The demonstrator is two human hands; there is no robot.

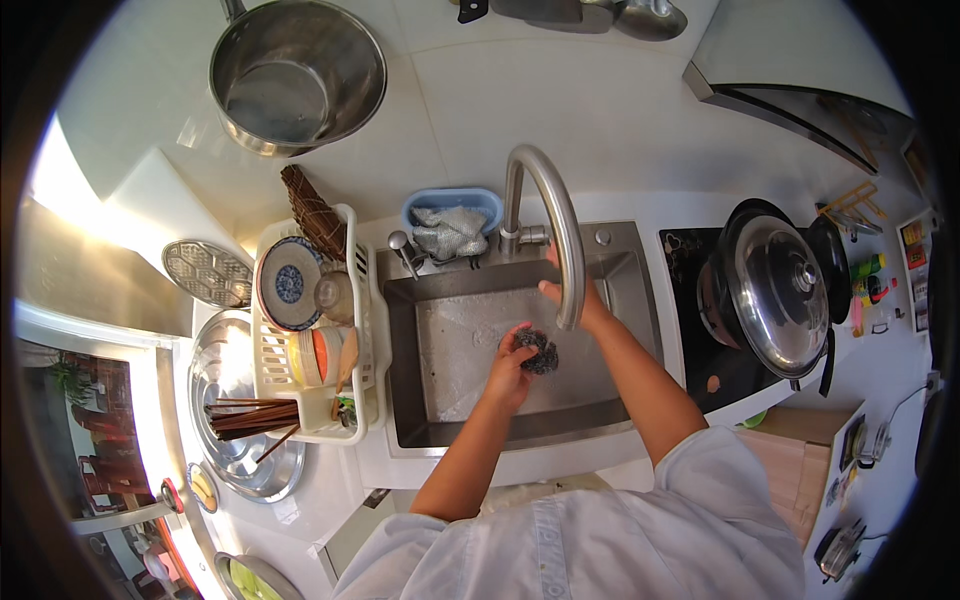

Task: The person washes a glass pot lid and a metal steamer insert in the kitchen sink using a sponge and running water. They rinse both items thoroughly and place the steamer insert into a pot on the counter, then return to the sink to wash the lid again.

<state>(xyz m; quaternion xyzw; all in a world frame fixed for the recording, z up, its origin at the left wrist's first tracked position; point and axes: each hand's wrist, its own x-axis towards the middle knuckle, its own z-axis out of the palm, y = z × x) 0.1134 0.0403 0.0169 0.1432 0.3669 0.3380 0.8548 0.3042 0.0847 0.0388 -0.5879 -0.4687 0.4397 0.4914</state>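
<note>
Over the stainless steel sink (465, 360), my left hand (514, 371) grips a dark metal scouring pad (540, 352). My right hand (574, 296) reaches up behind the curved spout of the faucet (566, 225), near the lever at its base; the spout hides part of the hand, and whether it touches the lever cannot be told. Wet marks and small specks show on the sink floor. Behind the sink, a blue plastic basin (420, 199) holds a grey cloth (450, 229), beside a soap dispenser (405, 251).
Left of the sink stands a white dish rack (364, 405) with plates, bowls, chopsticks (255, 420) and a bundled brush (315, 214). A steel pot (300, 75) hangs on the wall. On the right, a lidded wok (776, 289) sits on a black cooktop (690, 367).
</note>
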